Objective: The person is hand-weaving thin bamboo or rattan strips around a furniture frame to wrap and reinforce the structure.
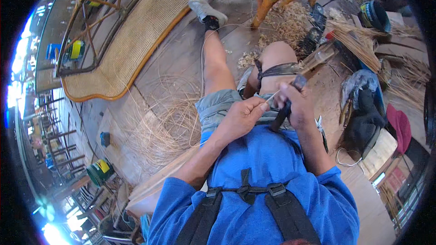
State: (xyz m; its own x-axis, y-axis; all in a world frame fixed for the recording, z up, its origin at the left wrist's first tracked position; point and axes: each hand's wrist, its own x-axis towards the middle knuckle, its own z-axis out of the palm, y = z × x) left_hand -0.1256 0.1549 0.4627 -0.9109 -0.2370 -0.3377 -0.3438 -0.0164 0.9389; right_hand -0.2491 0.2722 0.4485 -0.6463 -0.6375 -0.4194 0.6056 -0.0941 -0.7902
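Note:
My left hand [247, 113] is closed in front of my lap, thumb and fingers pinching a thin pale cane strand [272, 96]. Just beside it, my right hand [297, 102] is wrapped round a dark, knife-like tool [282, 115]; its exact kind is not clear. The strand reaches from the left fingertips toward the right hand, where the fingers hide its contact with the tool. A dark strap [280, 70] circles my bent right knee. Loose cane strands [170, 118] lie in a wide tangle on the floor to my left.
A large wood-framed woven cane panel [136, 41] leans at the upper left. Wooden furniture legs [263, 11] stand ahead, beside curly shavings [288, 22]. On the right are cane bundles [359, 50], pliers [319, 124], dark cloth [365, 118] and a red cap [399, 128].

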